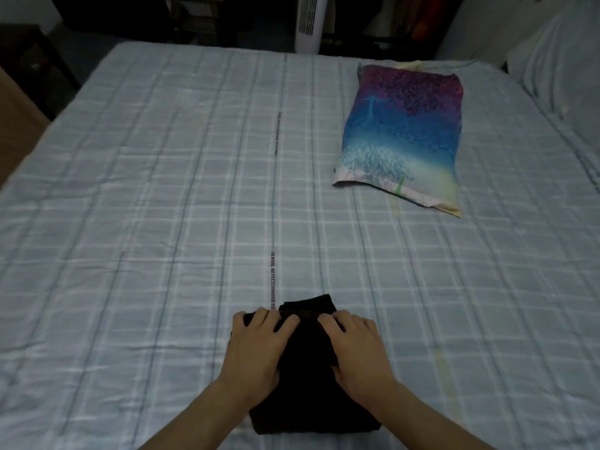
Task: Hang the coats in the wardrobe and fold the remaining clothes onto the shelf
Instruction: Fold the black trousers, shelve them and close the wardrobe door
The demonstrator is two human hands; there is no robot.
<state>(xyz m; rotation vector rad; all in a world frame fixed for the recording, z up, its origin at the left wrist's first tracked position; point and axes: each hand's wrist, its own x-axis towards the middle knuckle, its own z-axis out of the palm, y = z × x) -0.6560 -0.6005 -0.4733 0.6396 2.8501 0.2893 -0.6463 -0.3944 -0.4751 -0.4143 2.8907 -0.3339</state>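
- Head view: a bed covered with a pale blue checked sheet is seen from its near edge, and it fills most of the picture.
- A folded black garment is laid flat on the sheet close to the near edge, about midway between the left and right edges. It is folded into a compact oblong whose long side runs away from the near edge.
- The left hand is placed palm down on the left part of the garment. Its fingers are spread and only slightly bent, and they are pressed onto the cloth near its far end. Nothing is clasped in it.
- The right hand is placed palm down on the right part of the garment in the same way. Its fingers are laid on the cloth near the far end, close to those of the left hand but not touching them. Nothing is clasped in it either.
- A narrow printed stripe is run along the sheet from the garment's far end towards the far edge.
- A pillow with a purple-to-blue tree print is laid towards the far right corner, well apart from the garment.
- Checked bedding is heaped along the right edge.
- A white tower fan is stood beyond the far edge.
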